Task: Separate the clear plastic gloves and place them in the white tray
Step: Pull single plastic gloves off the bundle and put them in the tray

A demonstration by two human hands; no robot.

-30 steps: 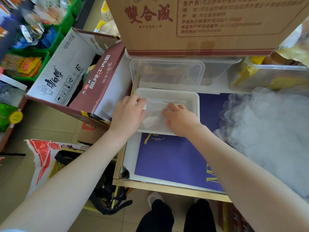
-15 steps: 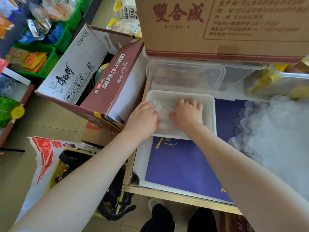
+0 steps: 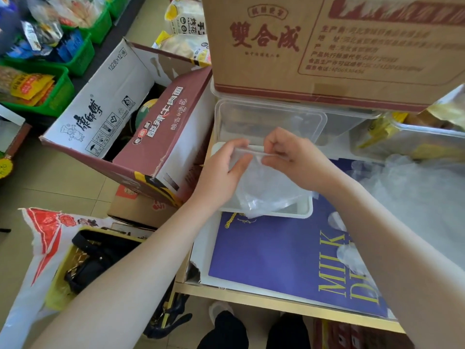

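Nearest on the surface [image 3: 276, 302] lies a purple sheet [image 3: 271, 253] with yellow letters reading "MILK". Just beyond it, above the white tray [image 3: 305, 210], the left hand [image 3: 221, 176] and right hand [image 3: 294, 159] each pinch the top edge of a clear plastic glove [image 3: 264, 187], which hangs down into the tray. A heap of clear gloves [image 3: 415, 197] lies to the right. Left of the tray, an open carton [image 3: 161, 137] shows "酸辣牛肉面". Farthest, a brown cardboard box [image 3: 327, 46] reads "雙合成".

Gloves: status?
Left hand and right hand both pinch one clear glove, stretched over white tray. Glove pile waits right. Nothing blocking.
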